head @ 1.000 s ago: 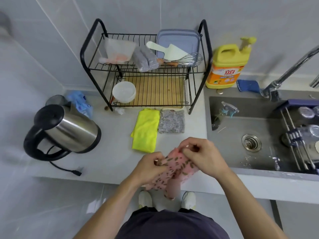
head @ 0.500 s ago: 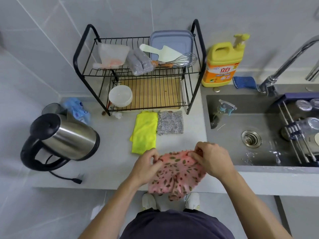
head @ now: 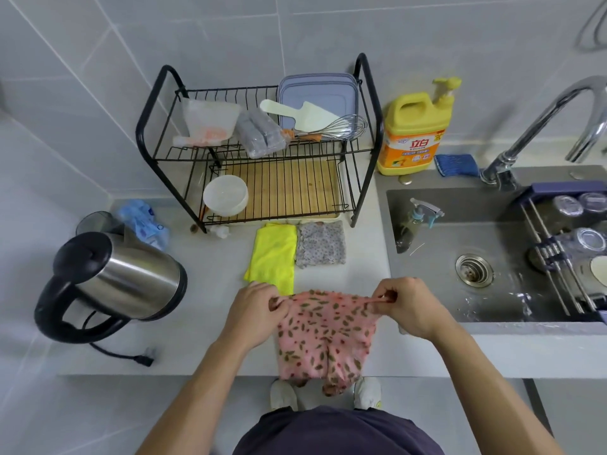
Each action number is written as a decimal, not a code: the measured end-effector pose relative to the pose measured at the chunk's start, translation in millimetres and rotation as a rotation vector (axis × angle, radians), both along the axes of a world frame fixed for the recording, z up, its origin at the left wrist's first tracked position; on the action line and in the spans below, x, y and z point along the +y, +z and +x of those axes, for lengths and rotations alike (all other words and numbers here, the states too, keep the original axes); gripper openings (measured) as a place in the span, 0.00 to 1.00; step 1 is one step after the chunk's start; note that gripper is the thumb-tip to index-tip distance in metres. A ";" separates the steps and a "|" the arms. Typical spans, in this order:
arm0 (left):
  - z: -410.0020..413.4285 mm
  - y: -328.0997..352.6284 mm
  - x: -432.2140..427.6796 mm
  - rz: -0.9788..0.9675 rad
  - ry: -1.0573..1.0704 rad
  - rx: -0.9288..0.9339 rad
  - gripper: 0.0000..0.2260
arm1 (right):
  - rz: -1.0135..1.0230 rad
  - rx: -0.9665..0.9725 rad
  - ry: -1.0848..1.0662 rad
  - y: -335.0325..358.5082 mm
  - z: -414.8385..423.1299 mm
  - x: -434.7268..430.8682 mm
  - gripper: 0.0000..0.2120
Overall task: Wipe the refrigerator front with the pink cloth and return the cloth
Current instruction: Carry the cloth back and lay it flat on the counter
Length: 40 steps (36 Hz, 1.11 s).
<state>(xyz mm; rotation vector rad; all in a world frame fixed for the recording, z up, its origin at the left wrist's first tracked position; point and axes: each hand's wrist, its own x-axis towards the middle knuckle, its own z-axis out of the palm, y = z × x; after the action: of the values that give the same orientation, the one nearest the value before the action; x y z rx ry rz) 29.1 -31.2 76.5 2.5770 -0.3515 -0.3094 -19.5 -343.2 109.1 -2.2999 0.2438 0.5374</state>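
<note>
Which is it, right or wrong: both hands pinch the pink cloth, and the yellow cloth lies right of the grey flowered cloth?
Wrong on one point: the head view shows the yellow cloth left of the grey flowered cloth. The left hand and right hand do pinch the pink cloth.

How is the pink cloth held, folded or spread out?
Spread out. The left hand and right hand pinch the top corners of the pink cloth, stretched wide between them.
</note>
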 end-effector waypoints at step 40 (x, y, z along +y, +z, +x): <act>-48.3 -0.6 36.3 -0.048 -0.019 0.718 0.11 | -0.322 0.510 0.156 5.8 -61.1 -11.6 0.13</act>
<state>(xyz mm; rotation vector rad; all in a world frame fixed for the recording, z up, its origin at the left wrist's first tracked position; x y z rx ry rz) -19.2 5.2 76.0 2.2261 -0.1112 -1.1634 -80.6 -354.8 115.0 -2.4636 0.4217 1.2443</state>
